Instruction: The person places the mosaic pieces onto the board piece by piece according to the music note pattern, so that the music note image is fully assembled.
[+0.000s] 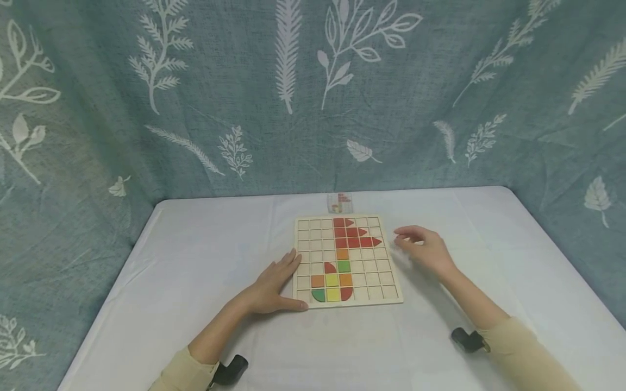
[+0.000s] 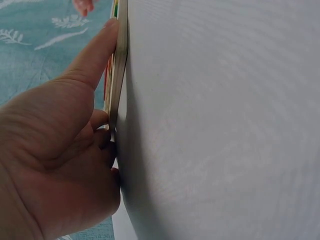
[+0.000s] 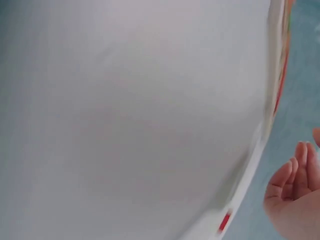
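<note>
A square wooden grid board [image 1: 374, 279] lies on the table with coloured flat pieces in its cells. Stepped rows of red squares with pointed red ends [image 1: 348, 242] run across its upper part. Below stand orange, green and yellow squares [image 1: 332, 280] with rounded red and green pieces [image 1: 318, 295]. My left hand [image 1: 270, 286] rests against the board's near left corner, fingers at the left side, thumb along the front edge. Off the board's right side, my right hand [image 1: 424, 251] hovers with loosely bent fingers; nothing shows between them in the right wrist view.
Behind the board lies a small card [image 1: 339, 203] printed with a similar coloured pattern. A white cloth covers the table [image 1: 205, 239]. A teal curtain [image 1: 235, 81] with white leaves hangs behind and at both sides.
</note>
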`<state>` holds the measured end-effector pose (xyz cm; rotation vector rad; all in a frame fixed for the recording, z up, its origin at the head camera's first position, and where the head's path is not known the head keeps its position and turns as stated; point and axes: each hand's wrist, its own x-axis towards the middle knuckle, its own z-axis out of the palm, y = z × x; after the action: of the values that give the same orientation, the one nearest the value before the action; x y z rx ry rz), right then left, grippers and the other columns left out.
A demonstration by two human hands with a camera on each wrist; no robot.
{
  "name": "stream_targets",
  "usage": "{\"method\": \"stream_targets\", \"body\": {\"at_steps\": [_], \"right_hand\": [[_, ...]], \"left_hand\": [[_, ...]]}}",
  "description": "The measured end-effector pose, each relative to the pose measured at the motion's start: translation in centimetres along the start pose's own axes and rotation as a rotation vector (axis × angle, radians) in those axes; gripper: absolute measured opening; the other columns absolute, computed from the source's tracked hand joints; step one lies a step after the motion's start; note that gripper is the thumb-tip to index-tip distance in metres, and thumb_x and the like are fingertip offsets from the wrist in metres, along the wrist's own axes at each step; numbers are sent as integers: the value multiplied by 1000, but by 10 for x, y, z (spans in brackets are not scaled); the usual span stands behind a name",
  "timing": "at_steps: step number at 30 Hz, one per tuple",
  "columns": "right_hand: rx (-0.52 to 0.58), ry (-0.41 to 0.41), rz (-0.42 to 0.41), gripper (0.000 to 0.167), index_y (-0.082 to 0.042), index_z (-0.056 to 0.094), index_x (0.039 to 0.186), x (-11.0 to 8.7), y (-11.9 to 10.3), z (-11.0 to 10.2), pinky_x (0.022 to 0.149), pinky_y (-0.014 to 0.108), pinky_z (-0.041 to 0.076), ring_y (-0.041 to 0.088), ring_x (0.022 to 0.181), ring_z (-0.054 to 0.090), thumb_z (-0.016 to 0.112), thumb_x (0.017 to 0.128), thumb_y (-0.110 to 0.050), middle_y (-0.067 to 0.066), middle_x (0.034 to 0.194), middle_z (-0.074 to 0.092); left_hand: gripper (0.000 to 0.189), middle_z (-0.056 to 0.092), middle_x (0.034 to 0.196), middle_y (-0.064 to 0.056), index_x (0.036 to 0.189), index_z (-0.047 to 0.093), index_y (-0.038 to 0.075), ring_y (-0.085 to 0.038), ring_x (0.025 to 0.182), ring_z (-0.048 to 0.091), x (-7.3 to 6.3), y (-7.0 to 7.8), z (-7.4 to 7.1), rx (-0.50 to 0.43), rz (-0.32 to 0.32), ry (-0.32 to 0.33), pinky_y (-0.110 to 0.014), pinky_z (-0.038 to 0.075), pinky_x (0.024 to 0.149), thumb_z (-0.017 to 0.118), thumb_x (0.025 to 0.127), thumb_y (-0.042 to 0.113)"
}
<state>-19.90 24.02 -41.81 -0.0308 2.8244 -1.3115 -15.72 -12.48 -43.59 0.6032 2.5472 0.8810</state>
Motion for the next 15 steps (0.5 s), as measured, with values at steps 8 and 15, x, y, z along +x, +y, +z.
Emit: {"method": "stream_targets", "body": {"at_steps": [8,15], "right_hand": [[-2,46,92,44,-2,60,130,0,35,-42,79,30,51,33,110,59,61,97,-31,20,121,64],[-30,-23,152,44,1,50,138,4,48,-56,89,41,52,39,117,50,55,99,-18,27,137,50]], "left_hand": [[109,6,162,-16,155,18,1,-31,149,4,0,-1,1,-1,7,6,-48,2,120,79,78,47],[108,7,162,-15,155,18,2,-30,149,4,1,0,2,-2,8,10,-48,2,120,79,77,47]]}}
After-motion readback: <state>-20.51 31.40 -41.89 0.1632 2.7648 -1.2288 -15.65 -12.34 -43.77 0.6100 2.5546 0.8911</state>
